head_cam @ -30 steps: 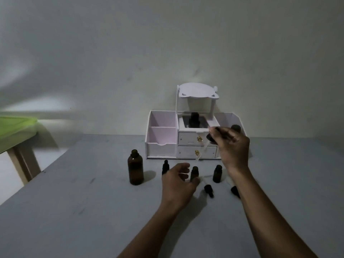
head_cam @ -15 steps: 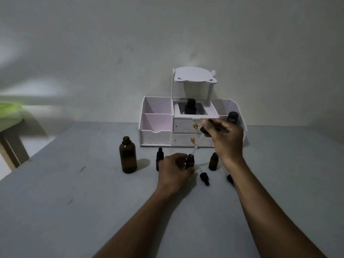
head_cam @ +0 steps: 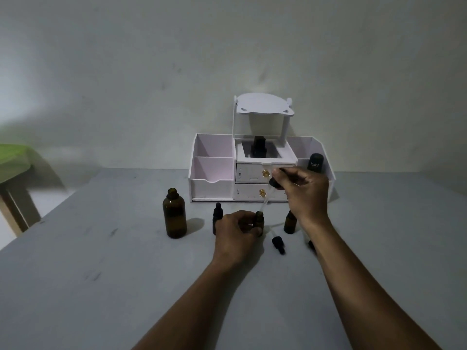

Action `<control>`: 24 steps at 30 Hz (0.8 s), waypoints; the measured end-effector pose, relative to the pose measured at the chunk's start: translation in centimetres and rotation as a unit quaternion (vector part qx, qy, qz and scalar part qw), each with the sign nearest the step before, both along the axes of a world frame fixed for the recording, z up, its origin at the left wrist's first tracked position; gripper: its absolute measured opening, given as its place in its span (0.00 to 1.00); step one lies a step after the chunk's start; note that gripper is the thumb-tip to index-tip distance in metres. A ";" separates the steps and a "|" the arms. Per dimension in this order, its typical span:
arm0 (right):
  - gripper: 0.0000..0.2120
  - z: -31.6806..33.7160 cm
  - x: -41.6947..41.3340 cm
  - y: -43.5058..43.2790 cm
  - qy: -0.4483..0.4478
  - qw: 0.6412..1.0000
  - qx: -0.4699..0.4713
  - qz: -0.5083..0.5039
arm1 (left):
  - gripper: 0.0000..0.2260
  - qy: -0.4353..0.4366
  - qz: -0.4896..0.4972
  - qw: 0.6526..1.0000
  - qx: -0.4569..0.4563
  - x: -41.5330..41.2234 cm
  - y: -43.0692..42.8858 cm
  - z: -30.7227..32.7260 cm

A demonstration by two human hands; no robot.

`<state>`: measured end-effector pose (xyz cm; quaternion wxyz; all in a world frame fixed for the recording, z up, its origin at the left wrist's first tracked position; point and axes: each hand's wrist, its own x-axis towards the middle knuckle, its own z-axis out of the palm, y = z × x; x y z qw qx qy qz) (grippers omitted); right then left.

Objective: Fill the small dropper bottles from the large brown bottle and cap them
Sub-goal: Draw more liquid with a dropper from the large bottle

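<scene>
The large brown bottle (head_cam: 174,214) stands uncapped on the grey table, left of my hands. My left hand (head_cam: 236,232) grips a small open dropper bottle (head_cam: 259,219) that stands on the table. My right hand (head_cam: 302,192) holds a dropper (head_cam: 268,195) by its black bulb, the glass tube slanting down with its tip at that bottle's mouth. A capped small bottle (head_cam: 217,215) stands just left of my left hand. Another small open bottle (head_cam: 289,222) stands under my right wrist. A loose dropper cap (head_cam: 277,244) lies on the table in front.
A white organizer (head_cam: 212,183) with drawers and side compartments stands against the wall; a dark bottle (head_cam: 259,146) sits in its middle and a black "Kahf" container (head_cam: 315,162) in its right side. Another dark cap (head_cam: 311,245) peeks out beside my right forearm. A green-topped table (head_cam: 14,157) stands far left.
My left hand closed around the small open bottle. My right hand brought the dropper down until its tip reached the bottle's mouth. The camera view shifted slightly.
</scene>
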<state>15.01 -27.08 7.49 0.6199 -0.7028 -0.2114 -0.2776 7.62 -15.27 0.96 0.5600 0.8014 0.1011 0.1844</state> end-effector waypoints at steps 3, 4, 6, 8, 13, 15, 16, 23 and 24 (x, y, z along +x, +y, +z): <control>0.04 0.1 -0.2 0.0 -0.013 1.000 -0.009 0.000 | 0.15 0.004 -0.005 1.000 0.002 0.1 0.0 0.0; 0.04 0.1 -0.2 0.0 -0.019 1.000 -0.012 -0.002 | 0.16 0.005 -0.006 1.000 0.004 0.1 0.0 0.1; 0.03 0.1 -0.2 0.0 -0.027 0.999 -0.015 -0.008 | 0.16 0.005 -0.004 1.000 0.007 0.1 0.0 0.1; 0.02 0.0 -0.1 0.1 -0.028 0.999 -0.018 -0.016 | 0.16 0.004 -0.003 1.000 0.007 0.2 0.0 0.0; 0.03 0.0 0.0 0.1 -0.022 0.999 -0.021 -0.023 | 0.15 0.006 0.002 1.000 0.011 0.3 0.0 -0.1; 0.04 0.0 0.1 0.1 -0.016 1.000 -0.017 -0.020 | 0.15 0.011 0.003 1.000 0.016 0.3 0.0 0.0; 0.04 -0.1 0.1 0.1 -0.012 1.000 -0.014 -0.019 | 0.15 0.012 0.005 1.000 0.016 0.3 0.0 -0.1; 0.04 0.3 -0.3 0.1 -0.007 1.000 0.006 -0.021 | 0.16 0.011 0.006 1.000 0.017 0.3 -0.1 -0.3; 0.05 0.5 -0.5 0.1 -0.009 1.000 0.009 -0.020 | 0.17 0.013 0.006 1.000 0.016 0.4 -0.2 -0.4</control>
